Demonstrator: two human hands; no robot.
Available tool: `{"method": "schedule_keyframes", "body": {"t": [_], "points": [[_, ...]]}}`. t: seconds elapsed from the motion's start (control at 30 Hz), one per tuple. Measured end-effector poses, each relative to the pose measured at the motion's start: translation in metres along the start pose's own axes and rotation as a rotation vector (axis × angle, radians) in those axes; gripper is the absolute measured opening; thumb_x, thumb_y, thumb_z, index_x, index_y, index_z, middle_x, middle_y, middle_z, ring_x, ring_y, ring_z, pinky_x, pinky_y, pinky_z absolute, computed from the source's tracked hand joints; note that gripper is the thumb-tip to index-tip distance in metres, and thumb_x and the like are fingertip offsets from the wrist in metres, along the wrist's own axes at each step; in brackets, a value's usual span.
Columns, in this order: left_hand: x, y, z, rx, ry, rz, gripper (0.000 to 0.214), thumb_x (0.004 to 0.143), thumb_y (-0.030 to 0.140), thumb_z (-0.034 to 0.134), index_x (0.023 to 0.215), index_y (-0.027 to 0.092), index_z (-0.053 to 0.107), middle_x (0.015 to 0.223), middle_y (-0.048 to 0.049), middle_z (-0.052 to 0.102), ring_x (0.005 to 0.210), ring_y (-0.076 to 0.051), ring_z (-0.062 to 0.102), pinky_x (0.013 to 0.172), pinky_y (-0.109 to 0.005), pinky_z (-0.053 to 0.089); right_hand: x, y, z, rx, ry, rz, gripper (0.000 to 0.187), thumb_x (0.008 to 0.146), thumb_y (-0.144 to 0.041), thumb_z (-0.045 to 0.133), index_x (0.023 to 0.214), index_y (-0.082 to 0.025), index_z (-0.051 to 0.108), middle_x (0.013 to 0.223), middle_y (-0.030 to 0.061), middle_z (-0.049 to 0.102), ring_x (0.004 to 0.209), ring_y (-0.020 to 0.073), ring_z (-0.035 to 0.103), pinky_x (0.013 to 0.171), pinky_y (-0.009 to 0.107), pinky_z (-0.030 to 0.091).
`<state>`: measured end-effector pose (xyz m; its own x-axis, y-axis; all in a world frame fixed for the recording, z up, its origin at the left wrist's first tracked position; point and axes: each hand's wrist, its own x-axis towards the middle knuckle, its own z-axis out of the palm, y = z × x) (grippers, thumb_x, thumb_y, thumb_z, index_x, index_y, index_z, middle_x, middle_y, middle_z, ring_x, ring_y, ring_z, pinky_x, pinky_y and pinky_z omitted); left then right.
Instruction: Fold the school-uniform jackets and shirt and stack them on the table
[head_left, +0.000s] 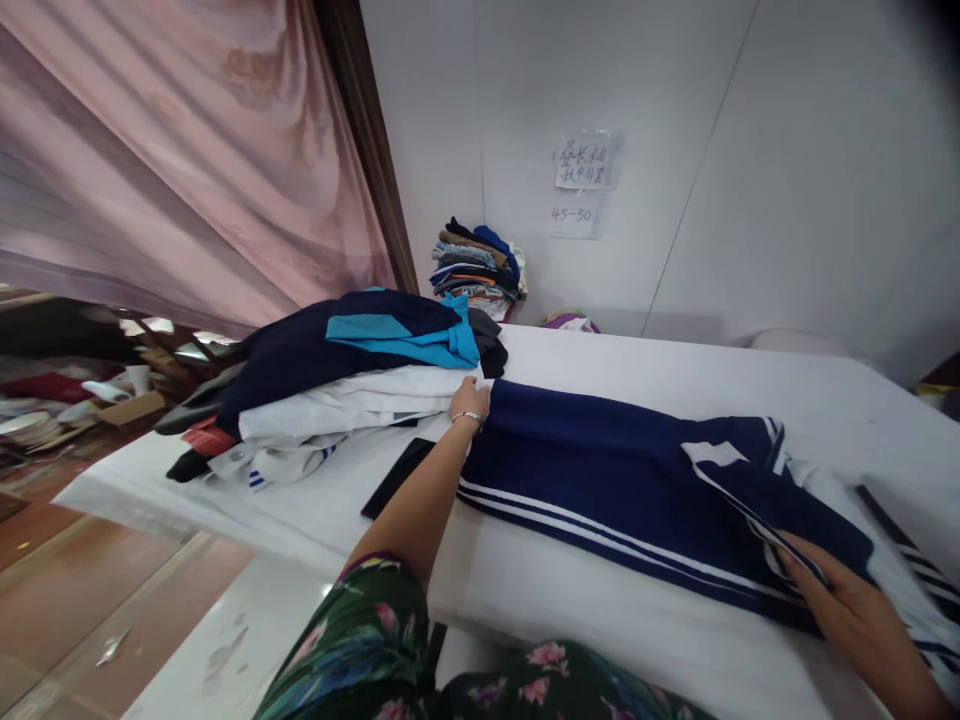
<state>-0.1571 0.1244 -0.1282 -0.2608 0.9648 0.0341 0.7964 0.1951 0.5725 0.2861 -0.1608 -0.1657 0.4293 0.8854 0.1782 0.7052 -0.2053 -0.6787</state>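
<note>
The right hand point(855, 610) has its fingers clamped on the right end of the garment point(585, 440) on the tabletop point(675, 370), long axis running left to right between both hands. Farther, the left hand point(471, 402) pinches its far left corner; left of the garment rises the pile point(300, 360).

Shows deep navy with double white stripes on the foreground garment point(585, 440), white on the tabletop point(637, 365). Pairs navy with turquoise blue on the piled top point(375, 335), white on the cloth point(360, 397). Sports pink flowers over dark green on the sleeve point(371, 625), dusty pink on the curtain point(247, 150), pale grey on the wall point(615, 80).
</note>
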Motion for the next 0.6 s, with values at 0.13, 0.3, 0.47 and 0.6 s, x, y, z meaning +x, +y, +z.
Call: {"method": "schedule_keyframes", "body": {"t": [0.13,0.3,0.47,0.6], "points": [[0.001,-0.014,0.004,0.053,-0.072,-0.056,0.043,0.085,0.032,0.053,0.124,0.013,0.054,0.123,-0.0197,0.063,0.117,-0.028,0.058,0.094,-0.034,0.042,-0.002,0.005,-0.002,0.104,0.050,0.125,0.025,0.065,-0.055,0.057,0.082,-0.039,0.067,0.098,0.0042,0.073,0.107,0.0366,0.062,0.101,0.046,0.045],[0.002,-0.016,0.006,0.083,-0.076,-0.051,0.043,0.088,0.033,0.048,0.127,0.015,0.051,0.126,-0.0171,0.062,0.120,-0.026,0.056,0.095,-0.034,0.042,-0.001,0.014,-0.002,0.098,0.036,0.167,0.027,0.065,-0.057,0.057,0.083,-0.041,0.069,0.100,0.0031,0.073,0.110,0.0366,0.060,0.099,0.046,0.045],[-0.001,-0.011,0.002,0.096,-0.031,0.008,0.050,0.089,0.036,0.046,0.135,0.015,0.043,0.132,-0.0165,0.057,0.123,-0.026,0.053,0.099,-0.034,0.041,-0.001,0.004,-0.002,0.061,-0.004,0.128,0.038,0.069,-0.058,0.056,0.093,-0.033,0.072,0.103,0.0061,0.073,0.110,0.0348,0.061,0.098,0.044,0.047],[0.000,-0.005,0.000,0.117,-0.034,0.054,0.055,0.088,0.038,0.047,0.137,0.013,0.041,0.138,-0.0181,0.052,0.128,-0.027,0.049,0.103,-0.035,0.038,0.000,-0.020,-0.007,0.019,-0.209,-0.069,0.044,0.071,-0.057,0.060,0.100,-0.028,0.074,0.121,0.0057,0.066,0.119,0.0319,0.056,0.106,0.045,0.040]]}}
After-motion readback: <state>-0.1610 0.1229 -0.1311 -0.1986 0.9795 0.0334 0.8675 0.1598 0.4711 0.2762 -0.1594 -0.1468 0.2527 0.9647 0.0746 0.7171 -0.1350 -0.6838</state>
